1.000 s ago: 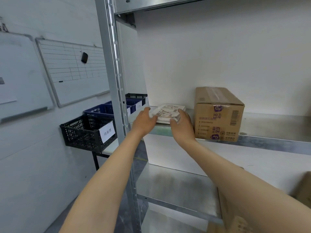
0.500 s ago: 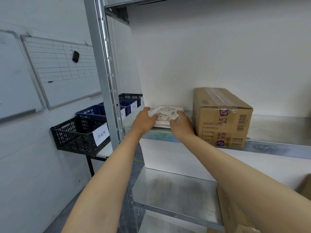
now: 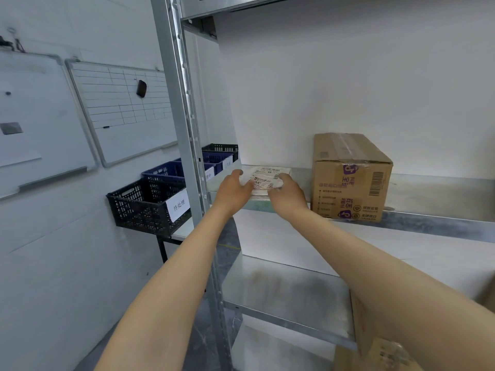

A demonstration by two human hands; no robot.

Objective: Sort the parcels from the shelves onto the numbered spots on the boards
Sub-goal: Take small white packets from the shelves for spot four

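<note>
Both arms reach forward to the middle shelf [image 3: 442,195] of a metal rack. A flat white parcel [image 3: 267,177] with a printed shipping label lies at the left end of this shelf, near its front edge. The left hand [image 3: 233,187] grips the parcel's left edge with curled fingers on top. The right hand [image 3: 288,193] grips the right edge in the same manner. The parcel sits between the two hands; whether it rests on the shelf or is raised slightly cannot be told. A taped cardboard box [image 3: 351,180] with purple print and a barcode stands upright on the same shelf, just beside the right hand. The rack's upright post [image 3: 184,124] runs to the left of the left forearm. Beyond the post, a black crate [image 3: 142,203] with a white tag sits on a stand, with blue crates [image 3: 167,171] behind it. A gridded whiteboard [image 3: 120,111] hangs on the left wall.
</note>
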